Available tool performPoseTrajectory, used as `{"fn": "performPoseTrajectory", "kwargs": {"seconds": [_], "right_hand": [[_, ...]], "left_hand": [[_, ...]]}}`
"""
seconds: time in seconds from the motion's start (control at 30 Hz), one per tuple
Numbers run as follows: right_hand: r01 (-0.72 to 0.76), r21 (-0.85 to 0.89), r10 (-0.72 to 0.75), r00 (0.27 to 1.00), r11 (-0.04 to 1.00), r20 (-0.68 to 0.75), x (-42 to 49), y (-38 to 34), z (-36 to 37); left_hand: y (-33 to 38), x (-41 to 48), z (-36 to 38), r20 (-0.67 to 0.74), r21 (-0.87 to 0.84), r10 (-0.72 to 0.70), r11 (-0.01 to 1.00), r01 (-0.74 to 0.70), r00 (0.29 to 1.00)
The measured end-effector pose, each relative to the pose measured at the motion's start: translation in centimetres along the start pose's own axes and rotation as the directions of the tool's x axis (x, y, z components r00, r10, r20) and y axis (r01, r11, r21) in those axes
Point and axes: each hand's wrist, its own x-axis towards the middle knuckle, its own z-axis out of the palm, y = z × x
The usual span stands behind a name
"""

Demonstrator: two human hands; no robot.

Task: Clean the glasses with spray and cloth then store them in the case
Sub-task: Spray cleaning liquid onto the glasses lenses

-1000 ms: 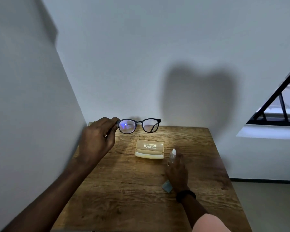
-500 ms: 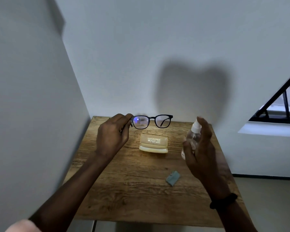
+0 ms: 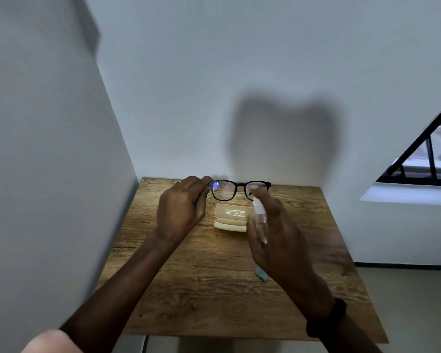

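Between fingertips of left hand: glasses, pinched at the frame's end.
Right hand: curled round spray bottle, forefinger atop nozzle.
Grip on glasses: probably light, fragile; hold frame, never lenses.

- Case lies far-centre on the worktop; bare wood runs nearer than the case and to its left.
- Cloth lies near-right of the case.
- Side wall left of the case and back wall behind it close those sides.
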Motion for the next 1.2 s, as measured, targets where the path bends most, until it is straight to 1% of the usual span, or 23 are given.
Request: {"fn": "performPoseTrajectory", "kwargs": {"seconds": [0.13,0.33,0.63,0.77,1.03,1.1,1.2], "right_hand": [[-0.008,-0.030,0.011,0.997,1.000,0.076,0.0,-0.8,0.8],[-0.003,-0.105,0.013,0.996,0.994,0.092,-0.2,-1.0,1.0],[0.029,-0.052,-0.023,0.995,0.998,0.098,0.0,-1.4,1.0],[0.042,-0.051,-0.038,0.996,0.998,0.083,-0.1,-1.6,0.9],[-0.080,-0.055,0.078,0.996,0.995,-0.038,-0.7,0.6,-1.6],[-0.099,-0.064,0.096,0.994,0.993,-0.051,-0.9,1.2,-2.1],[-0.086,-0.065,0.084,0.996,0.994,-0.036,-1.4,1.4,-2.4]], "left_hand": [[-0.1,-0.1,0.0,0.002,-0.001,0.003,1.000,-0.003,1.000],[-0.4,-0.1,-0.3,-0.010,0.016,-0.003,1.000,0.003,1.000],[-0.6,-0.5,-0.2,-0.015,0.014,-0.004,1.000,0.004,1.000],[-0.9,-0.7,-0.2,-0.011,0.005,-0.006,1.000,0.006,1.000],[-1.5,-0.7,-0.7,-0.048,0.002,-0.040,0.999,0.041,0.998],[-1.6,-0.7,-0.7,-0.044,0.009,-0.040,0.999,0.041,0.998],[-1.5,-0.7,-0.6,-0.045,0.003,-0.029,1.000,0.029,0.999]]}}
